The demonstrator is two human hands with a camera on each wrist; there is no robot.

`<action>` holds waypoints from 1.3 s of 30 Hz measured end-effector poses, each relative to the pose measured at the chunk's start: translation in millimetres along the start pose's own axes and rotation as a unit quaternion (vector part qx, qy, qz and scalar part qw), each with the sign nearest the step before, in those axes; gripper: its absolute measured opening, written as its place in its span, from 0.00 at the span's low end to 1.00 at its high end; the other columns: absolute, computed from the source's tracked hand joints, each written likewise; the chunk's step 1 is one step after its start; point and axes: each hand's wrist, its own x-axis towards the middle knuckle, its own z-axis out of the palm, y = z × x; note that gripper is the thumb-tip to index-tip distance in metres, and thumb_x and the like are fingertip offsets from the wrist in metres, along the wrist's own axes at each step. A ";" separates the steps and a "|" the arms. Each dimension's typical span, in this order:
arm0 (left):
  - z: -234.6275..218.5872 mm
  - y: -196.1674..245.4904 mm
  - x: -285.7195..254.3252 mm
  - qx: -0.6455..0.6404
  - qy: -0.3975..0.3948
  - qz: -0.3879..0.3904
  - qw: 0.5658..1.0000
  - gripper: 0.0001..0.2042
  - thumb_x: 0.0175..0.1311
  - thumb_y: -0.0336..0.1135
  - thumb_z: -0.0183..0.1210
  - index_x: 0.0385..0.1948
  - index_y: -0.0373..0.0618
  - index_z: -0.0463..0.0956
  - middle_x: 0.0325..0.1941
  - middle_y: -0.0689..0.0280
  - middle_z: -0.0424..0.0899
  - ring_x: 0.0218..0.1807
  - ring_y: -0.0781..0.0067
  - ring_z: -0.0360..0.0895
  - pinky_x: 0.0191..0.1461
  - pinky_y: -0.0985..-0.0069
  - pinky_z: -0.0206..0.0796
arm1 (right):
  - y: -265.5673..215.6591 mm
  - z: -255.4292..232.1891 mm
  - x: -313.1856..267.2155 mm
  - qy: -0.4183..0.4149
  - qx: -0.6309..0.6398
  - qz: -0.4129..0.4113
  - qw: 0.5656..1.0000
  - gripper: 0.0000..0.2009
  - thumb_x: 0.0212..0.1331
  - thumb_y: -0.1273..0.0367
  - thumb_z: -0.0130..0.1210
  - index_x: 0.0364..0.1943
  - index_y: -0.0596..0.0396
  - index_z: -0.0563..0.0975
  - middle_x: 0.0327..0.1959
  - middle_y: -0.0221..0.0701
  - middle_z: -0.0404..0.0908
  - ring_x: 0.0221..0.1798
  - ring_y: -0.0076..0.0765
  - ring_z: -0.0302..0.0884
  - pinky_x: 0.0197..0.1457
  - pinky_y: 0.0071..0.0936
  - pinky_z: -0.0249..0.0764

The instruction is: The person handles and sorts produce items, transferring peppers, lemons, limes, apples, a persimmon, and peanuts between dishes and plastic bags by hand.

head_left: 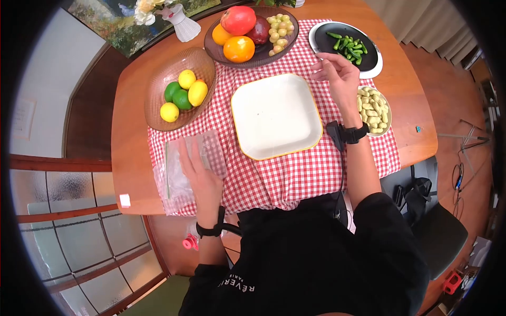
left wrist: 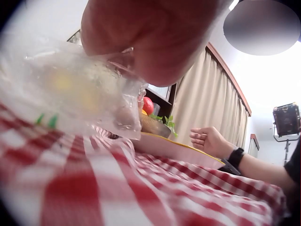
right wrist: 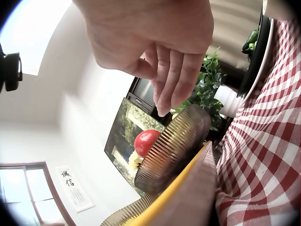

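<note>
My left hand (head_left: 203,176) lies over a clear plastic zip bag (head_left: 176,176), its fingers stretched out across the bag. In the left wrist view the crinkled bag (left wrist: 89,94) stands up beside the hand above the checked cloth. My right hand (head_left: 342,81) is raised between the white dish and the pepper plate, fingers loosely bent. Nothing shows between those fingers (right wrist: 181,77) in the right wrist view. A white square dish with a yellow rim (head_left: 276,116) sits between the two hands, with nothing in it.
Small green peppers (head_left: 350,48) lie on a black plate (head_left: 329,37) at the far right. Peanuts in their shells (head_left: 374,110) fill a bowl beside my right wrist. Lemons and limes (head_left: 182,97) are in a brown bowl (head_left: 153,108); mixed fruit (head_left: 240,31) fills another behind the dish.
</note>
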 end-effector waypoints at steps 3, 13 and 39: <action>-5.5 -13.0 26.5 0.043 -0.011 0.023 0.999 0.38 0.58 0.14 0.49 0.77 0.40 0.60 0.84 0.44 0.53 0.85 0.34 0.46 0.83 0.39 0.39 | 2.5 -0.4 -0.7 0.004 -0.006 0.002 1.000 0.12 0.74 0.75 0.52 0.54 0.66 0.83 0.38 0.40 0.90 0.34 0.30 0.89 0.40 0.24 0.84; -12.7 52.1 106.5 -0.009 -0.032 0.143 0.989 0.29 0.69 0.35 0.64 0.71 0.39 0.69 0.77 0.45 0.67 0.79 0.40 0.63 0.78 0.48 0.54 | -2.1 7.7 -2.9 -0.010 0.020 0.020 1.000 0.12 0.74 0.75 0.51 0.53 0.66 0.82 0.38 0.40 0.90 0.34 0.31 0.89 0.40 0.25 0.85; 27.5 106.9 193.5 -0.108 -0.067 0.108 0.986 0.38 0.52 0.40 0.80 0.64 0.38 0.70 0.57 0.44 0.85 0.59 0.47 0.85 0.63 0.59 0.76 | -3.4 3.8 -4.3 -0.007 0.035 0.021 0.999 0.12 0.74 0.75 0.52 0.53 0.66 0.83 0.38 0.37 0.89 0.34 0.27 0.87 0.41 0.24 0.85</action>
